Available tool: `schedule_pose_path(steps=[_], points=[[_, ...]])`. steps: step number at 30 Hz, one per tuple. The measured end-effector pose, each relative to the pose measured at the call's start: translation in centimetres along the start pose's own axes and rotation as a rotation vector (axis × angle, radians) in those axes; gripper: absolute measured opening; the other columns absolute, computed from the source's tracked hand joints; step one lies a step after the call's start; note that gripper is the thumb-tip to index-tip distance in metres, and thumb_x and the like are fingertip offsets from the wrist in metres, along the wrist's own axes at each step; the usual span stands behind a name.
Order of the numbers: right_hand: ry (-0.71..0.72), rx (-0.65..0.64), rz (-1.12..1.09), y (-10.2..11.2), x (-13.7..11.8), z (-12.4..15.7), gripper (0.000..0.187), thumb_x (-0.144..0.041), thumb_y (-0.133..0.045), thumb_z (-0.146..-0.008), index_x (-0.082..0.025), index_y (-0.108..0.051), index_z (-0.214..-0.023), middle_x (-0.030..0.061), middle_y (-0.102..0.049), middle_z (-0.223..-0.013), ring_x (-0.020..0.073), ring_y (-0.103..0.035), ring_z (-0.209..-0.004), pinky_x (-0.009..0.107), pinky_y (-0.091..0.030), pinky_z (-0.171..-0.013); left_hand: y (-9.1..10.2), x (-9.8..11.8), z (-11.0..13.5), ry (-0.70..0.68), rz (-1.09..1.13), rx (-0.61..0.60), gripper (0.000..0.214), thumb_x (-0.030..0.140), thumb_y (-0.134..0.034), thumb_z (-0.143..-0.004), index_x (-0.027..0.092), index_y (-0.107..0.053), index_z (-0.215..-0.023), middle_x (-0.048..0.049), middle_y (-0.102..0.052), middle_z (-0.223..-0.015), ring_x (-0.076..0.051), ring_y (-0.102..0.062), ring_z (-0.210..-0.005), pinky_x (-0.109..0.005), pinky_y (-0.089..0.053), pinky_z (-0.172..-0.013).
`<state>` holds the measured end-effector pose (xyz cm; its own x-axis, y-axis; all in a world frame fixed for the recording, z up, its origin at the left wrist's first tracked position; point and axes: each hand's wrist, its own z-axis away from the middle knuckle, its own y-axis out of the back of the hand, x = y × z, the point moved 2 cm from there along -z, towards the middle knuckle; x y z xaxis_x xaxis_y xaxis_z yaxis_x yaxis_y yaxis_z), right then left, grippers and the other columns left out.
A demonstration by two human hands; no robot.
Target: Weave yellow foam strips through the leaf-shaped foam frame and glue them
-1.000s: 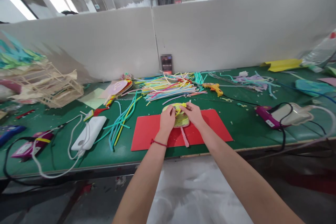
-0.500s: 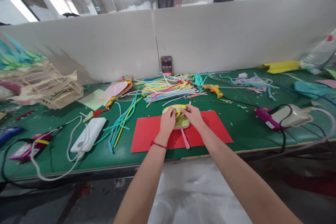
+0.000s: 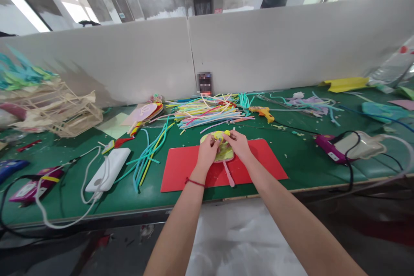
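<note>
A small round yellow-green craft fan (image 3: 224, 153) with a pink handle (image 3: 229, 174) lies on a red mat (image 3: 181, 170) on the green table. My left hand (image 3: 207, 152) and my right hand (image 3: 238, 144) both rest on the fan's upper part, fingers pinched close together around a yellow strip (image 3: 223, 134) at its rim. A red string circles my left wrist. What lies under the fingertips is hidden.
A heap of coloured strips (image 3: 203, 110) lies behind the fan, with a yellow glue gun (image 3: 264, 112) to its right. At the left are a white power bank (image 3: 108, 169) with cable and a wooden frame model (image 3: 61, 110). A purple tool (image 3: 336, 146) lies at the right. White partitions (image 3: 258, 47) close the back.
Both hands stay on the fan, with fingers shifting slightly at its top edge. The camera view has drifted a little, so the scene sits slightly lower.
</note>
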<state>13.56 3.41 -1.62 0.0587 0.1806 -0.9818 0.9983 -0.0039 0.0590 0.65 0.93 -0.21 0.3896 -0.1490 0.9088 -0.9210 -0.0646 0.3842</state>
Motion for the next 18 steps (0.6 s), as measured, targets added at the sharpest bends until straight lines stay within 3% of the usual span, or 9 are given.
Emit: schedule_pose_path(steps=[8, 18], points=[[-0.005, 0.007, -0.059, -0.01, -0.43, 0.10, 0.036, -0.054, -0.059, -0.065, -0.018, -0.054, -0.065, -0.0011, -0.054, -0.062, 0.0125, -0.052, -0.057, 0.023, -0.047, -0.049, -0.06, -0.22, -0.19, 0.063, 0.128, -0.038, 0.016, 0.023, -0.046, -0.077, 0.019, -0.038, -0.064, 0.0077, -0.039, -0.044, -0.007, -0.035, -0.038, -0.019, -0.028, -0.041], [-0.030, 0.035, -0.130, -0.10, -0.39, 0.11, 0.036, -0.054, -0.063, -0.061, -0.019, -0.053, -0.065, -0.0017, -0.055, -0.060, 0.0134, -0.052, -0.057, 0.025, -0.049, -0.047, -0.04, -0.49, -0.06, 0.021, 0.043, -0.006, 0.012, 0.022, -0.046, -0.076, 0.019, -0.041, -0.065, 0.0069, -0.041, -0.050, -0.008, -0.040, -0.048, -0.019, -0.030, -0.048]])
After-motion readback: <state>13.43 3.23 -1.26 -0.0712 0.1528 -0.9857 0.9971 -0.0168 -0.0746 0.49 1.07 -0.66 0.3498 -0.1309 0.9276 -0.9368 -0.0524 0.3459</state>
